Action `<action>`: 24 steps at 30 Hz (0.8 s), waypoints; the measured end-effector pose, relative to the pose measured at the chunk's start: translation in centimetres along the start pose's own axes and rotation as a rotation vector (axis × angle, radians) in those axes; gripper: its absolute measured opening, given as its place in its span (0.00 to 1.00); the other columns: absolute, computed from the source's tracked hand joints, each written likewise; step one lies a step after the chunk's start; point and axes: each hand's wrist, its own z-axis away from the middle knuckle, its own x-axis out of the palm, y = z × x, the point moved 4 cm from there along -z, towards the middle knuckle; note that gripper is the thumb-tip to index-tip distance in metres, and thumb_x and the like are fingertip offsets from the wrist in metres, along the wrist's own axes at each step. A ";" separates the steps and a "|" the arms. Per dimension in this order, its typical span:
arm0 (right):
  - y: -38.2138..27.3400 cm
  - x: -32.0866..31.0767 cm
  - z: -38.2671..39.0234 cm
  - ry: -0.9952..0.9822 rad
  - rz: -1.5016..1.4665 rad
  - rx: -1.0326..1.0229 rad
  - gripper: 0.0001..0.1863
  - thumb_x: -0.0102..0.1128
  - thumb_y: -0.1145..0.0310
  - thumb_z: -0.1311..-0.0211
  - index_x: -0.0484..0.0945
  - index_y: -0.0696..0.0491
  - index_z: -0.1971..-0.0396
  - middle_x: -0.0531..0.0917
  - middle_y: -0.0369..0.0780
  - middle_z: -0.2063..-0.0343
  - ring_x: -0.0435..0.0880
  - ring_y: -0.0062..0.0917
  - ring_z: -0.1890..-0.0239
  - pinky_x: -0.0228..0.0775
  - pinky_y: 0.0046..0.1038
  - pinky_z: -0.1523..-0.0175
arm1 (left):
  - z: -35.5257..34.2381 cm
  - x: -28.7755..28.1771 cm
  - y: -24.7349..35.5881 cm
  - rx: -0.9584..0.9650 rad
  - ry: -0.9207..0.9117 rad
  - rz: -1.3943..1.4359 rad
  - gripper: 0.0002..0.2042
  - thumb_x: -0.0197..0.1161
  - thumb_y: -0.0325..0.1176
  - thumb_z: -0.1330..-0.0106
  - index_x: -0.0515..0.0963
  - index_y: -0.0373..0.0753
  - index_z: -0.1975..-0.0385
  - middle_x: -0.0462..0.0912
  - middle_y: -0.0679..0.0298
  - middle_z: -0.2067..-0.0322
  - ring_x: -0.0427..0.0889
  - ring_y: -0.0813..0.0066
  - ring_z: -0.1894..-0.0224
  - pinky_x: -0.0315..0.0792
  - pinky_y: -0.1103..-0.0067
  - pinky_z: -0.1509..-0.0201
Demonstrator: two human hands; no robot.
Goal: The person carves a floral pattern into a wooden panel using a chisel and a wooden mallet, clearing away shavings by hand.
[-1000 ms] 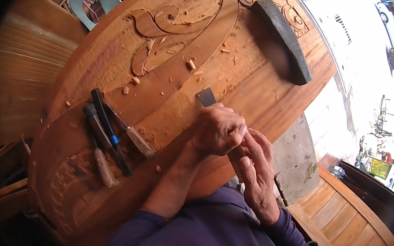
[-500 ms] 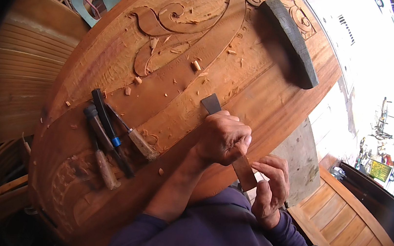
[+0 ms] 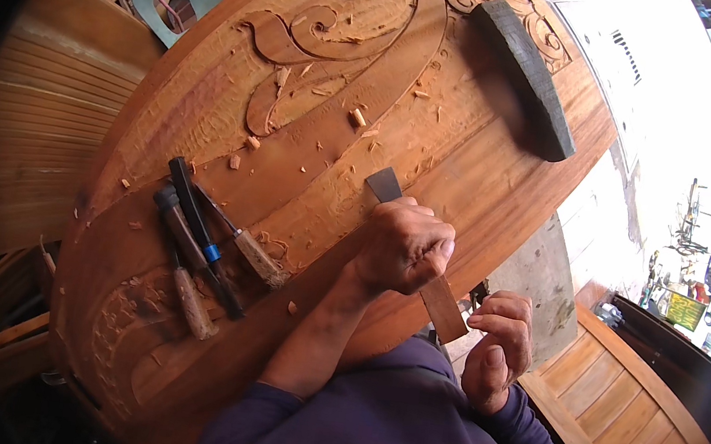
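My left hand [image 3: 411, 242] is closed in a fist around a flat chisel. Its dark, flared blade [image 3: 384, 184] pokes out beyond the knuckles, over the wooden panel. On the other side of the fist the chisel's flat wooden handle [image 3: 444, 311] points toward my body. Just right of the handle's end, my right hand [image 3: 499, 351] is held loosely curled and open, apart from it, with the thumb away from the fingers. Under the left hand lies the large carved wooden panel [image 3: 286, 205], with scrolls cut in relief and scattered wood chips.
Several carving tools with wooden handles [image 3: 258, 257] and dark shafts [image 3: 190, 206] lie together on the panel's left. A heavy dark block [image 3: 522, 78] rests at the upper right of the panel. A slatted wooden piece [image 3: 620, 379] stands at lower right, another wooden panel [image 3: 58, 114] at left.
My right hand has drawn slightly to the right and down, away from the handle's end, its fingers curling more. My left hand keeps hold of the chisel almost in place.
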 end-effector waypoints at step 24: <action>0.8 2.9 -3.3 -0.047 0.037 0.065 0.17 0.59 0.58 0.33 0.88 0.56 0.65 0.85 0.45 0.68 0.82 0.39 0.60 0.73 0.39 0.50 | -1.2 -0.1 -0.6 0.020 0.039 -0.007 0.15 0.58 0.38 0.35 0.71 0.43 0.85 0.70 0.60 0.86 0.73 0.57 0.82 0.65 0.65 0.72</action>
